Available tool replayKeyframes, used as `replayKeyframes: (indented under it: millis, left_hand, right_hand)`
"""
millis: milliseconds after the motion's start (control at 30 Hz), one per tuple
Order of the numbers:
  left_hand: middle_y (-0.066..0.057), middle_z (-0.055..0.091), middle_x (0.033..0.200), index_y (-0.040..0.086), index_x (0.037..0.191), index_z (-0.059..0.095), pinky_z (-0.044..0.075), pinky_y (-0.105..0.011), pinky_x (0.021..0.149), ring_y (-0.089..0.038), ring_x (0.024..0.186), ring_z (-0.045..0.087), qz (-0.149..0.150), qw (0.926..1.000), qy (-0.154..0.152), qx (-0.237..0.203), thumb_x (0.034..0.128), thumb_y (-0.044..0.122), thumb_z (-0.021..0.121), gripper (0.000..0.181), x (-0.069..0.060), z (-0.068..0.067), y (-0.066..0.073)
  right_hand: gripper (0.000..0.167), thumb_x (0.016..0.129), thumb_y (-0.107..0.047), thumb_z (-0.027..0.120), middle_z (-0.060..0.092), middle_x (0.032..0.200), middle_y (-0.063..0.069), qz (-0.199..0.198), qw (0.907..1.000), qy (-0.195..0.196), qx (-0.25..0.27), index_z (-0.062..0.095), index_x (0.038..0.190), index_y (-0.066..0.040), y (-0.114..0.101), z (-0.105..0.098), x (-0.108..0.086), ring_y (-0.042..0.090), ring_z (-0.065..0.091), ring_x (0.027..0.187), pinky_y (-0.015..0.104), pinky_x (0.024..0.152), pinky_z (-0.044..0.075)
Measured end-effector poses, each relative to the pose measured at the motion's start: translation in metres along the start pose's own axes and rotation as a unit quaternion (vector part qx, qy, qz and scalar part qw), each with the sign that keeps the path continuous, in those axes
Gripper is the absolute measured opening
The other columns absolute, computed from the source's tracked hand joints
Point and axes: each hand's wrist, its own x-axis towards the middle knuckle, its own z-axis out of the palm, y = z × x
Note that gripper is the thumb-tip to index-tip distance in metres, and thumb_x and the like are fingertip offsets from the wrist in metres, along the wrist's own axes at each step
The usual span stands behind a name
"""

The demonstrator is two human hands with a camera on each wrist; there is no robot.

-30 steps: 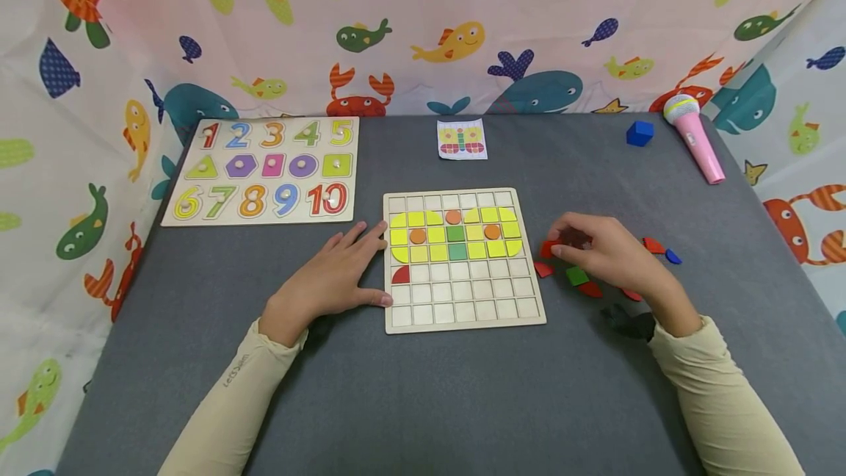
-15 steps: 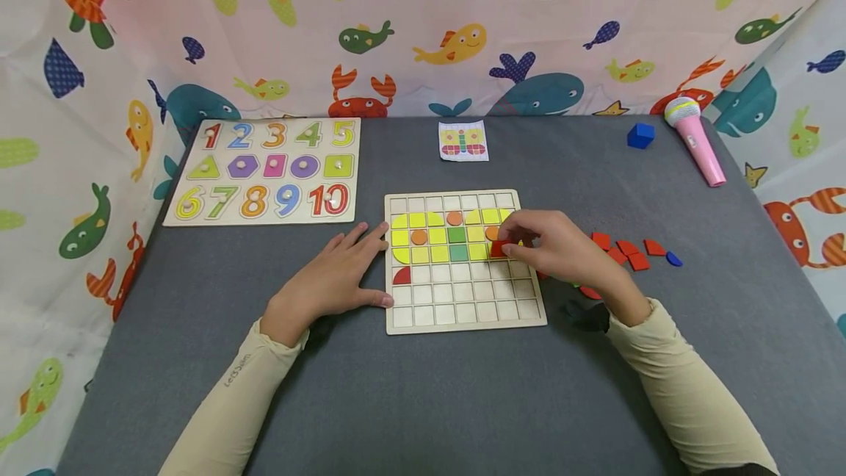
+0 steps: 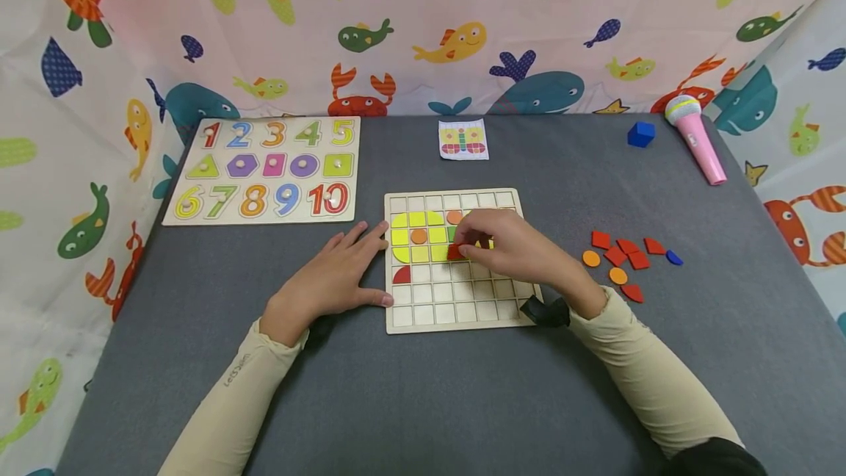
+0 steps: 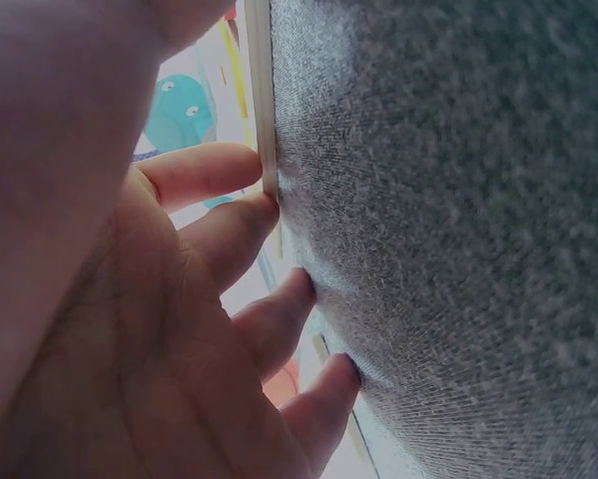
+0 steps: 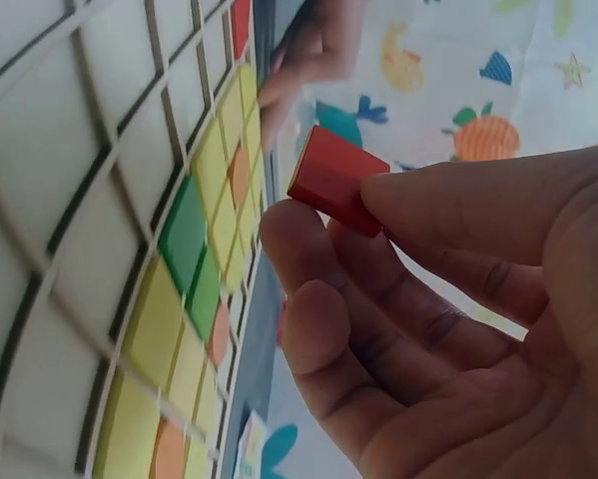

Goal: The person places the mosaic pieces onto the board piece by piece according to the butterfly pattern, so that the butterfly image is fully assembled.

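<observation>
A wooden grid board (image 3: 444, 312) lies on the grey table. Yellow tiles (image 3: 399, 235), green tiles (image 5: 182, 235) and orange round tiles (image 3: 419, 236) fill part of its upper rows. One red quarter-round tile (image 3: 402, 275) sits in the leftmost cell below them. My left hand (image 3: 330, 278) rests with spread fingers against the board's left edge. Above the board's middle, my right hand (image 3: 512, 247) pinches a red square tile (image 5: 336, 175) between thumb and fingers, tilted and clear of the grid in the right wrist view. That hand hides several cells on the right half.
Loose red tiles (image 3: 638, 261), orange discs (image 3: 617, 275) and a blue piece (image 3: 674, 258) lie right of the board. Behind it is a butterfly pattern card (image 3: 463, 140). A number puzzle (image 3: 258, 193) stands left; a blue cube (image 3: 641, 134) and pink microphone (image 3: 697, 142) lie back right.
My right hand has picked up the red square tile beside the board and carried it left over the grid. My left hand has stayed at the board's edge.
</observation>
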Motion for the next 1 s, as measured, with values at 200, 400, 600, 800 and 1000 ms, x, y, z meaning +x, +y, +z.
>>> replayKeyframes:
  millis: [200, 400, 600, 800, 1000]
  left_hand:
    - [-0.006, 0.016, 0.179, 0.010, 0.165, 0.039, 0.009, -0.058, 0.130, -0.036, 0.164, 0.007, 0.003, 1.0000, 0.000, 0.000, 0.0883, 0.056, 0.085, 0.101, 0.000, 0.000, 0.000]
    - [-0.006, 0.017, 0.178, 0.009, 0.165, 0.041, 0.009, -0.058, 0.130, -0.036, 0.164, 0.008, 0.005, 1.0000, 0.001, 0.001, 0.0878, 0.055, 0.085, 0.100, 0.000, 0.000, 0.000]
    - [-0.006, 0.019, 0.178, 0.009, 0.163, 0.042, 0.010, -0.059, 0.130, -0.037, 0.164, 0.010, 0.011, 0.9999, 0.007, -0.001, 0.0875, 0.054, 0.086, 0.099, -0.001, 0.000, 0.000]
    - [-0.007, 0.019, 0.178, 0.008, 0.162, 0.043, 0.011, -0.059, 0.130, -0.037, 0.163, 0.010, 0.014, 0.9999, 0.010, -0.001, 0.0878, 0.054, 0.086, 0.097, -0.001, 0.001, 0.000]
    - [-0.007, 0.020, 0.178, 0.008, 0.162, 0.044, 0.011, -0.059, 0.130, -0.037, 0.163, 0.011, 0.015, 0.9998, 0.013, -0.001, 0.0882, 0.053, 0.086, 0.097, -0.002, 0.001, 0.000]
  right_hand:
    - [0.009, 0.097, 0.000, 0.077, 0.071, 0.094, -0.003, -0.025, 0.9995, -0.021, -0.003, 0.075, 0.101, -0.008, -0.008, 0.013, 0.015, 0.016, 0.063, 0.086, 0.043, 0.081, 0.058]
    - [0.009, 0.097, 0.000, 0.075, 0.072, 0.094, -0.003, -0.035, 0.9984, -0.040, -0.017, 0.077, 0.100, -0.009, -0.010, 0.028, 0.024, 0.014, 0.062, 0.084, 0.037, 0.080, 0.057]
    - [0.009, 0.096, 0.003, 0.074, 0.067, 0.088, -0.003, -0.036, 0.9980, -0.047, -0.023, 0.075, 0.097, -0.006, -0.015, 0.042, 0.032, 0.017, 0.059, 0.080, 0.031, 0.074, 0.053]
    - [0.011, 0.097, 0.003, 0.072, 0.065, 0.085, -0.004, -0.034, 0.9979, -0.047, -0.029, 0.074, 0.095, -0.007, -0.014, 0.050, 0.033, 0.013, 0.058, 0.077, 0.031, 0.072, 0.053]
    - [0.010, 0.097, 0.000, 0.073, 0.061, 0.086, -0.003, -0.044, 0.9962, -0.039, -0.064, 0.073, 0.092, -0.009, -0.013, 0.055, 0.033, 0.014, 0.056, 0.078, 0.030, 0.071, 0.052]
